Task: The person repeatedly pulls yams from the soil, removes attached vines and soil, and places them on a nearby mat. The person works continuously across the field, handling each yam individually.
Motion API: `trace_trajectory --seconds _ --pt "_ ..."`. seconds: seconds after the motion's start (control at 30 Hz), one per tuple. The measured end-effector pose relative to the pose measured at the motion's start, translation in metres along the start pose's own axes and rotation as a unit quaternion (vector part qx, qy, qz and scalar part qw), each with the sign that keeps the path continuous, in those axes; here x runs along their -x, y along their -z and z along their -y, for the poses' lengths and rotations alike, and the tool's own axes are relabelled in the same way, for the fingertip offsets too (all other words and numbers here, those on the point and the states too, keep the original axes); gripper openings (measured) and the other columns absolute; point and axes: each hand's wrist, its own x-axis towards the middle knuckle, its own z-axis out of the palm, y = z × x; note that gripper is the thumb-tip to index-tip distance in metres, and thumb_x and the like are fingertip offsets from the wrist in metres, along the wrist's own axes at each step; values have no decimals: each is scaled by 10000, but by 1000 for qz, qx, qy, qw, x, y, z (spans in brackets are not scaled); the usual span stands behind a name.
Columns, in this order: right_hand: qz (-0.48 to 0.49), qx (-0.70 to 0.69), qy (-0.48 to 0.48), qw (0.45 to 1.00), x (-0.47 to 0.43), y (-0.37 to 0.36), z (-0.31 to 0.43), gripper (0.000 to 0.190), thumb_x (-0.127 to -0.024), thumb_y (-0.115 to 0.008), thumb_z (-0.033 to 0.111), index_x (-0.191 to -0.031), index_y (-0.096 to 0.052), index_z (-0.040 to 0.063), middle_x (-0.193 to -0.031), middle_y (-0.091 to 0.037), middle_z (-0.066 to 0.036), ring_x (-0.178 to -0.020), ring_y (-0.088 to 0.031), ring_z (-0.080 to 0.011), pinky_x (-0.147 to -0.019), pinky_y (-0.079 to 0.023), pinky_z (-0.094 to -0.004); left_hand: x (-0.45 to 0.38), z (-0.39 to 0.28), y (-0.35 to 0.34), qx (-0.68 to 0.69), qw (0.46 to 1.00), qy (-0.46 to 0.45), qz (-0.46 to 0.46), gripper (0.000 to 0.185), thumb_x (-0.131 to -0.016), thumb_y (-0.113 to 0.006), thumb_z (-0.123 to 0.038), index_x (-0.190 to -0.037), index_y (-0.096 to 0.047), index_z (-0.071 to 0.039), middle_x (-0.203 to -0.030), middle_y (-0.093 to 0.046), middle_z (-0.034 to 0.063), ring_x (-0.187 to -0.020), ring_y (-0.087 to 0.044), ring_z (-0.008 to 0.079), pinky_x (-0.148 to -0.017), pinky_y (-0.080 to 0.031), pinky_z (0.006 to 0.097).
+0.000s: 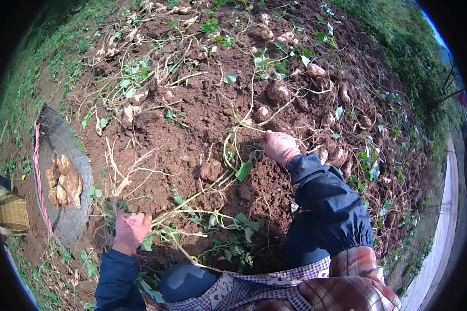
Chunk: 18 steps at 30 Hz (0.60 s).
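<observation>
My left hand [131,229], in a pink work glove, is closed around a bundle of sweet potato vines [186,200] at the lower left. Pale bare roots [124,180] stick up just above that fist. Further right, my right hand [281,147], gloved the same way, grips a thin green vine stem [253,129] that runs off leftward. The stems stretch between both hands over loose brown soil. Beside my right hand, on its far side, lie dirty sweet potatoes [336,156]. The fingertips of both hands are partly hidden by the gloves' backs and the stems.
A woven basket [68,144] with a pink-wrapped handle stands at left, holding several sweet potatoes [65,180]. Behind it is a yellow wicker basket [12,212]. More dug tubers [278,92] and vines cover the soil ahead. A pale paved strip [439,233] runs along the right.
</observation>
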Motion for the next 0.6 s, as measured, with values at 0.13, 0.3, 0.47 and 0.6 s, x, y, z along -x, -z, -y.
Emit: trace_trajectory --seconds 0.13,0.3,0.47,0.6 --pt "-45 -121 -5 992 27 -42 41 249 -867 -528 230 -975 -511 7 -791 -643 -224 -808 -634 -401 -738 -494 -480 104 108 9 -65 974 216 27 299 -933 -482 -303 -782 -626 -89 -763 -648 138 -696 -590 351 -790 -421 476" --pt "-27 -207 -15 978 48 -57 55 280 -891 -534 236 -1055 -481 15 -789 -631 -235 -783 -631 -414 -694 -492 -493 214 198 -12 -71 804 549 216 389 -842 -566 -387 -1018 -696 -65 -985 -681 201 -948 -638 389 -911 -458 467" --pt "-63 -237 52 968 9 4 -2 347 -920 -537 358 -944 -624 23 -850 -653 -209 -838 -630 -394 -747 -483 -477 188 203 -28 38 868 482 116 294 -863 -579 -242 -1066 -655 -43 -1062 -651 224 -1012 -621 370 -845 -486 432" --pt "-80 23 30 996 -67 26 -31 215 -873 -546 212 -980 -677 79 -1006 -672 -171 -924 -653 -330 -774 -528 -411 118 161 64 68 931 347 91 246 -862 -602 -257 -937 -638 -25 -808 -622 208 -785 -619 352 -685 -467 425"
